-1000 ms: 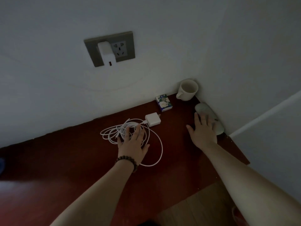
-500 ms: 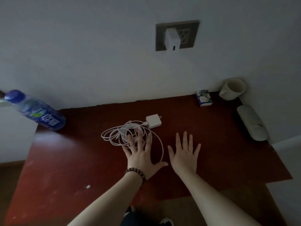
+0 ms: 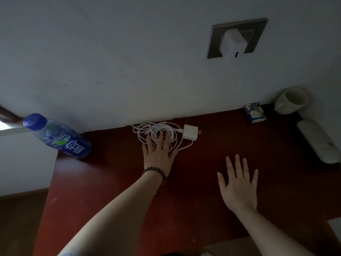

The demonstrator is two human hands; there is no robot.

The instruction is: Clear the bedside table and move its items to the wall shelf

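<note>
The left hand's fingers [image 3: 162,140] lie spread and flat on the coil of thin white charging cable [image 3: 156,134], pressing it rather than gripping it. Half a second ago that coil sat mid-table; now it lies against the wall with its small white square plug adapter [image 3: 190,132] just to its right, so the left hand [image 3: 158,156], with a dark beaded bracelet [image 3: 155,173] at the wrist, has slid it back. The right hand [image 3: 238,183] has drawn away from the left and hovers or rests palm-down on bare wood, fingers wide, holding nothing; in this dim light I cannot tell whether it touches.

Nothing has been lifted, so the clearing looks barely begun, and the cable seems the likely first pick.

The dark reddish-brown wooden bedside table [image 3: 110,191] also carries a clear plastic water bottle with a blue cap and label [image 3: 59,139] at its left edge, a small blue-and-white printed box [image 3: 255,113], a pale ceramic mug [image 3: 292,100] in the far right corner, and a long pale rounded case [image 3: 317,141] along the right side. Above, a grey wall socket plate [image 3: 238,37] holds a white plug on the plain wall. No shelf is in view.
</note>
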